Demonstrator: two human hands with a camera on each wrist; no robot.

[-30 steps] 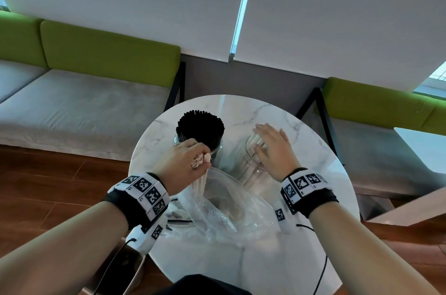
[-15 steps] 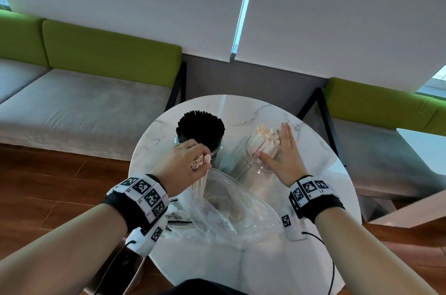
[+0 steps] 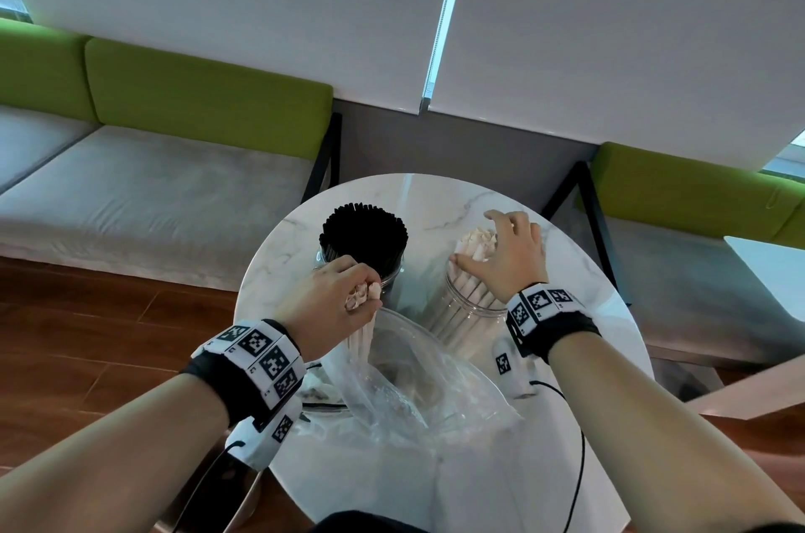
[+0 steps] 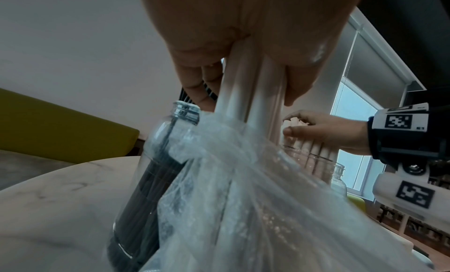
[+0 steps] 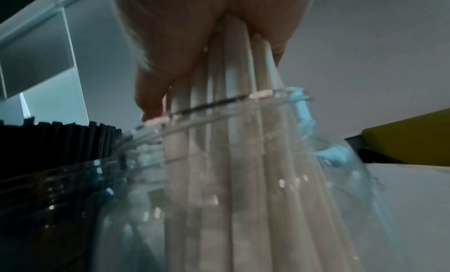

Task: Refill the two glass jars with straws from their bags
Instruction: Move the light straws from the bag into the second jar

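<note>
Glass, clear and round, makes the two jars that stand side by side on the round marble table (image 3: 305,484). The left jar (image 3: 390,277) is packed full with thin black straws (image 3: 363,234), their cut ends forming a flat dark disc above the rim. The right jar (image 3: 461,314) holds thicker white straws (image 3: 477,245), which stand upright and rise above its threaded mouth. One clear plastic bag (image 3: 414,384), wrinkled and shiny, lies open on the table just in front of both jars.

The left hand (image 3: 335,301) is closed in a fist around a small bunch of white straws (image 3: 361,332); the lower ends of this bunch go down into the open bag. The exact number in the bunch I cannot tell. The right hand (image 3: 507,256) rests on top of the white straws in the right jar, with thumb and fingers curled round their upper ends.

Each wrist carries one black band with white square markers. Behind the table are benches with grey seats and green backs, two white roller blinds, and a wooden floor.
</note>
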